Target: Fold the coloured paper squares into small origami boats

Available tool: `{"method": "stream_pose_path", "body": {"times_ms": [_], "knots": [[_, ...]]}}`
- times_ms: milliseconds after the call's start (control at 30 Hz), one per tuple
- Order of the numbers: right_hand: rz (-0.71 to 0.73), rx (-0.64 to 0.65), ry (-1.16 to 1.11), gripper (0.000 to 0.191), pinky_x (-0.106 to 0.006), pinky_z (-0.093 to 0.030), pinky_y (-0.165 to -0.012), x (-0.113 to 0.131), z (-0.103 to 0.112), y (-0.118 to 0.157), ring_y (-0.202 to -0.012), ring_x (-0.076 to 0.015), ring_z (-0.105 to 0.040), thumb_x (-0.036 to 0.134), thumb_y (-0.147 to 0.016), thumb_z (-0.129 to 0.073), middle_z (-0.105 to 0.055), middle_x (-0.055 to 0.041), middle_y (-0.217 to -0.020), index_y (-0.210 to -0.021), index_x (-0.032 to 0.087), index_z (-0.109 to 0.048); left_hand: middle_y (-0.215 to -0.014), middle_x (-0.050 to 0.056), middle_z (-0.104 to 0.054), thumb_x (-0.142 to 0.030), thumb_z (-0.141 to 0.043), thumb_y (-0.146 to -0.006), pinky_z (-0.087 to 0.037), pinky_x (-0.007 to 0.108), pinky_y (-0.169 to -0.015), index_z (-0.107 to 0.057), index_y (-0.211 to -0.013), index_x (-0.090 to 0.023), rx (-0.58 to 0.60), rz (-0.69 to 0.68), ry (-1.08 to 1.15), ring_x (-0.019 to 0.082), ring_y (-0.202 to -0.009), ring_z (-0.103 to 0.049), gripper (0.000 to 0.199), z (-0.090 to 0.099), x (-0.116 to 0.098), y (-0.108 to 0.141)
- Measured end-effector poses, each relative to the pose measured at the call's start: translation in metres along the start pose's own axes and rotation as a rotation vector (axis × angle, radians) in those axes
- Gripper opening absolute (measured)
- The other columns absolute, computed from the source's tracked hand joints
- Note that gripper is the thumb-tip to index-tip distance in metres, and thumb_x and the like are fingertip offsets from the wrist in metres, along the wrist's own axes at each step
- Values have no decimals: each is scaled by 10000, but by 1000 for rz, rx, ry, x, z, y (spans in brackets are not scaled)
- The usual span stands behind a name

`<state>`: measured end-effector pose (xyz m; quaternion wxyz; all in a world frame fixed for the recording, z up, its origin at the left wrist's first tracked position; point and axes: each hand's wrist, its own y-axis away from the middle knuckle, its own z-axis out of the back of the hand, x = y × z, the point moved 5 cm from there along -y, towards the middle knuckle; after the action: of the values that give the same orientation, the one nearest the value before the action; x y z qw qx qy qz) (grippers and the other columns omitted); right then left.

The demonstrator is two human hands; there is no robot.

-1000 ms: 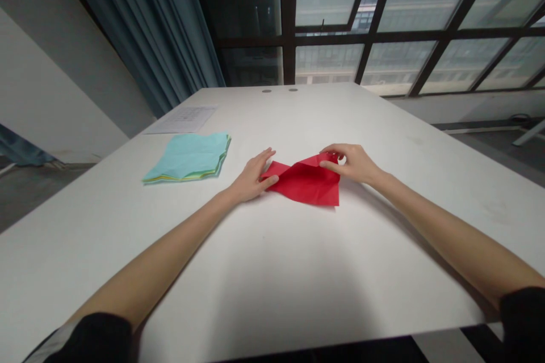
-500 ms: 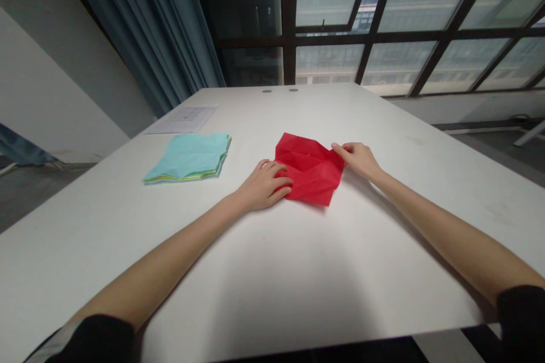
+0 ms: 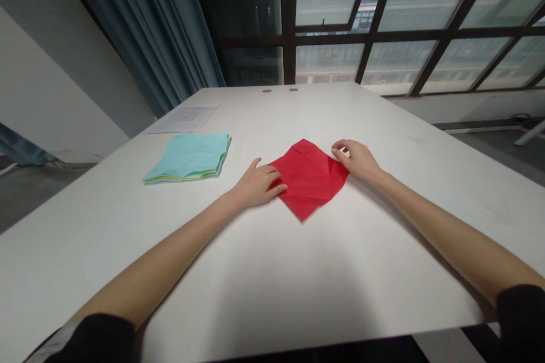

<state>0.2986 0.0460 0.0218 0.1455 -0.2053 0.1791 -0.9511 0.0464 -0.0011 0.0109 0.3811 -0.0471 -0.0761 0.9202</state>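
Observation:
A creased red square sheet, thin like paper or fabric, lies on the white table in front of me with one corner pointing towards me. My left hand rests with spread fingers on its left corner. At the right corner, my right hand touches the sheet's edge with its lower side. The thumb and index finger of that hand curve towards each other with a small gap between them, and nothing shows in the gap.
A stack of folded sheets, light blue on top with yellow and green edges below, lies to the left. Behind it is a printed paper. Two round grey discs sit near the far edge of the table. Curtain and windows stand beyond.
The red sheet has turned and spread flatter, its near corner now pointing at me. My right hand's pinch on its edge has loosened. My left hand has shifted slightly left.

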Motion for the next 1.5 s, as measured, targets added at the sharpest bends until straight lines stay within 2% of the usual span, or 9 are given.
{"method": "stream_pose_path", "body": {"times_ms": [100, 167, 400, 667, 833, 933, 1067, 1233, 1500], "knots": [[220, 87, 17, 291, -392, -424, -867, 6, -9, 1, -938, -228, -579, 295, -862, -431, -657, -89, -1020, -1021, 188, -649, -1063, 88, -618, -509, -442, -840, -175, 550, -1042, -607, -975, -195, -2, 14, 6, 251, -1053, -534, 380, -1, 6, 1], [287, 140, 31, 285, -406, -421, -885, 3, -17, 2, -970, -232, -569, 251, -854, -437, -641, -95, -1040, -1018, 200, -665, -1139, 91, -596, -492, -462, -832, -174, 568, -1042, -601, -1008, -204, 1, 32, 21, 268, -1145, -479, 365, -3, 13, 1], [316, 237, 47, 266, -428, -425, -890, -9, -32, 9, -998, -252, -554, 276, -836, -482, -594, -119, -1090, -1001, 203, -677, -1301, 109, -493, -460, -422, -859, -205, 584, -1030, -564, -1139, -223, -6, 160, 36, 271, -1233, -409, 393, -11, 39, 7], [347, 244, 16, 247, -412, -414, -874, -6, -30, 11, -951, -235, -557, 373, -840, -494, -623, -100, -1018, -879, 197, -663, -1324, 164, -451, -527, -413, -845, -293, 525, -986, -475, -1257, -156, -94, 401, -49, 325, -1192, -432, 558, -14, 55, 9], [334, 216, -19, 227, -394, -417, -858, -6, -32, 11, -901, -223, -560, 371, -830, -505, -631, -85, -944, -802, 196, -647, -1288, 168, -474, -564, -404, -835, -344, 507, -935, -562, -1165, -158, -74, 464, -82, 341, -1153, -458, 546, -17, 58, 9], [304, 197, -19, 263, -398, -420, -864, -10, -33, 11, -947, -234, -554, 405, -810, -525, -617, -92, -1012, -928, 201, -642, -1272, 160, -487, -553, -419, -832, -359, 488, -935, -585, -1148, -166, -88, 456, -64, 329, -1150, -464, 526, -18, 59, 8], [216, 189, 49, 511, -467, -390, -911, -20, -36, 10, -1091, -302, -505, 497, -787, -523, -563, -148, -1190, -1172, 163, -566, -1214, 131, -541, -501, -483, -808, -388, 449, -937, -613, -1113, -178, -136, 450, 55, 294, -1107, -506, 463, -22, 64, 6], [175, 229, 3, 448, -483, -357, -952, -22, -39, 8, -1124, -308, -501, 444, -762, -550, -562, -129, -1234, -1115, 174, -604, -1115, 85, -617, -370, -572, -752, -403, 409, -943, -636, -1045, -186, -179, 445, 239, 251, -1066, -542, 351, -25, 70, 3], [60, 271, -369, 284, -311, -458, -722, -13, -37, 8, -787, -178, -590, 287, -701, -591, -666, -54, -935, -967, 189, -583, -980, 44, -679, -199, -554, -721, -416, 372, -913, -642, -963, -193, -231, 355, 374, 207, -966, -589, 257, -15, 57, 0]]}}
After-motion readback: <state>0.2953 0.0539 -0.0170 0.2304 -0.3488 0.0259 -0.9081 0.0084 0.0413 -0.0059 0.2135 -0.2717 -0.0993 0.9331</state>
